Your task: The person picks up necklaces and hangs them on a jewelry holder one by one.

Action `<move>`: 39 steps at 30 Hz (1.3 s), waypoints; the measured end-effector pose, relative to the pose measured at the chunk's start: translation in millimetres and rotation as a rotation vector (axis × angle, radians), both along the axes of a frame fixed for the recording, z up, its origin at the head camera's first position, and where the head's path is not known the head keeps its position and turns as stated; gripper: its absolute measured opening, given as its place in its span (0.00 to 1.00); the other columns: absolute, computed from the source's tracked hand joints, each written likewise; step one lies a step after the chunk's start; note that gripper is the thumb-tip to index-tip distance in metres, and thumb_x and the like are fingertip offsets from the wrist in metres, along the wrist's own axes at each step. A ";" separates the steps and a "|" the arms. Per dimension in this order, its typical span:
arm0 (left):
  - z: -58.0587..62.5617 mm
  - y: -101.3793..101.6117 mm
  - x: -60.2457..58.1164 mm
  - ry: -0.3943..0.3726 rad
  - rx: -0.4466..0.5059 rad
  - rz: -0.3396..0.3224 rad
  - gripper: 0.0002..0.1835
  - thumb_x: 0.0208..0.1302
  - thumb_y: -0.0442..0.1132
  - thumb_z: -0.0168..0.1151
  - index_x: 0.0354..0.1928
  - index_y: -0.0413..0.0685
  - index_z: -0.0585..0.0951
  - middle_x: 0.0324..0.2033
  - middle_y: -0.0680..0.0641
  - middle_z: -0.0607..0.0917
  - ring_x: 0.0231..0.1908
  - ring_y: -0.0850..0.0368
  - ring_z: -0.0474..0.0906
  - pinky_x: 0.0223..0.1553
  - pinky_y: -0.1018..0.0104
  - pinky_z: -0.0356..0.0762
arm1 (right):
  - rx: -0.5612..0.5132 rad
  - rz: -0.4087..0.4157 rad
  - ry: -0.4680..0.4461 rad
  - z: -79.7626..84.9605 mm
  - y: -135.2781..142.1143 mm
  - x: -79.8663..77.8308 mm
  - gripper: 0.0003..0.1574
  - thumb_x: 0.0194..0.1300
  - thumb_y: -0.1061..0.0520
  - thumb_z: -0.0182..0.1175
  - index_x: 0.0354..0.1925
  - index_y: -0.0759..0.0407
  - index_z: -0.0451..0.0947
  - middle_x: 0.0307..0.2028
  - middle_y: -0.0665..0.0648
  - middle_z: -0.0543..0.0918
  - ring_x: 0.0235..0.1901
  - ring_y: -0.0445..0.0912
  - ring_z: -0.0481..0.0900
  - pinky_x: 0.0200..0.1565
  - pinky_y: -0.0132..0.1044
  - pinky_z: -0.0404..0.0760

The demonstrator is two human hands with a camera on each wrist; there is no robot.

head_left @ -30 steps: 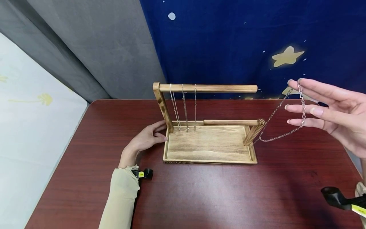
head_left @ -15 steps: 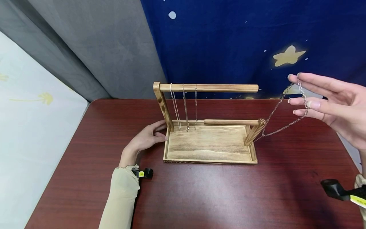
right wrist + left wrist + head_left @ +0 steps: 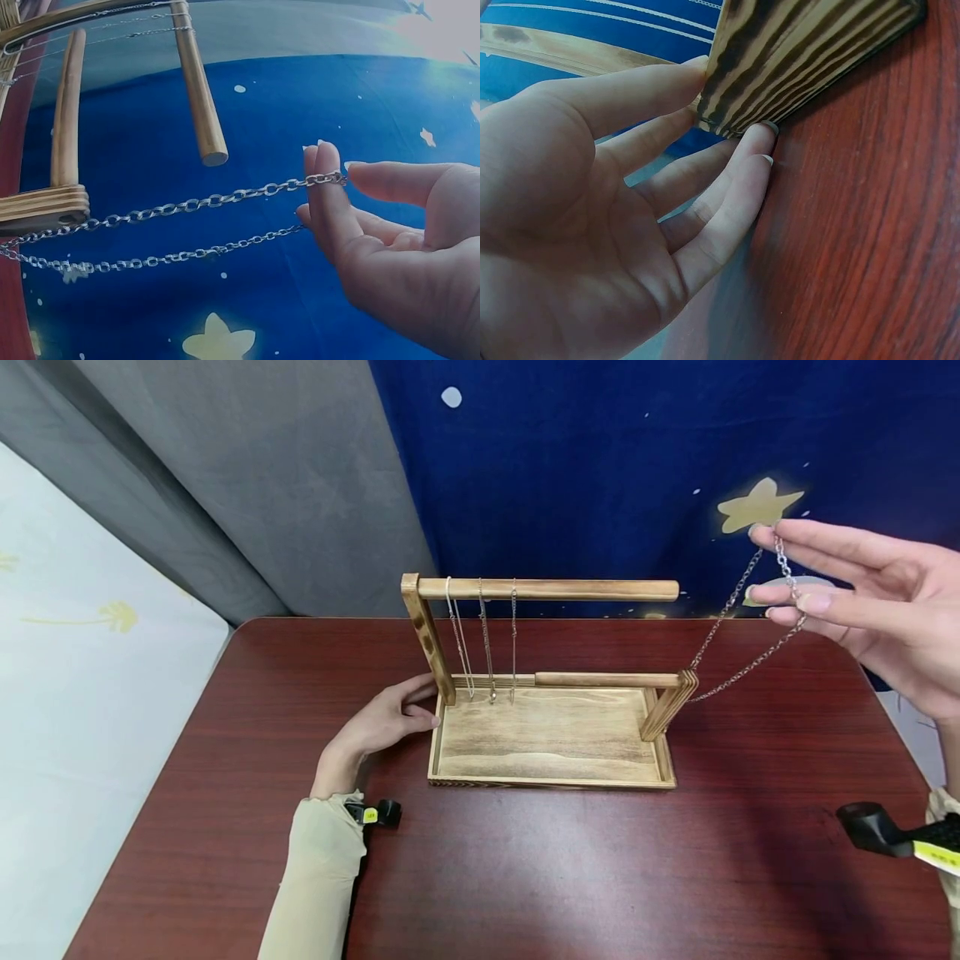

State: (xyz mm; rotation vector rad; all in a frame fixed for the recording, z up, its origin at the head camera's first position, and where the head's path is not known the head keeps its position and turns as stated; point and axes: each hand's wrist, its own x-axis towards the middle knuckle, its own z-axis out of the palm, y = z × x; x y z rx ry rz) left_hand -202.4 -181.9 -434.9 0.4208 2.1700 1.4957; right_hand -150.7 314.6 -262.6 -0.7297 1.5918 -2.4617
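Note:
A wooden jewelry stand point(image 3: 555, 735) has a shallow tray base, an upper bar point(image 3: 585, 590) and a lower bar point(image 3: 607, 681). Three thin necklaces point(image 3: 484, 627) hang from the upper bar near its left post. My left hand point(image 3: 384, 717) holds the stand's left end, thumb on one side of the corner and fingers on the other, as the left wrist view shows. To the right, my right hand point(image 3: 885, 585) holds a silver chain necklace point(image 3: 214, 201), looped over the fingers with the thumb against it. The chain's lower end is partly hidden behind the stand's right post point(image 3: 667, 706).
The stand sits on a reddish-brown table point(image 3: 555, 868). Behind it hang a blue curtain point(image 3: 570, 468) with yellow stars and a grey curtain point(image 3: 300, 485). The upper bar's right end is free, as the right wrist view also shows.
My right hand has risen, lifting the chain so that its lower end now passes behind the right post. The left hand keeps its place on the stand.

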 end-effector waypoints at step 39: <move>0.2 1.5 -1.1 -0.024 0.047 -0.007 0.40 0.64 0.24 0.63 0.76 0.38 0.57 0.70 0.34 0.66 0.48 0.51 0.83 0.49 0.72 0.76 | 0.221 0.012 -0.152 18.9 -66.9 -24.0 0.33 0.68 0.80 0.48 0.70 0.71 0.64 0.63 0.67 0.75 0.56 0.55 0.80 0.56 0.33 0.76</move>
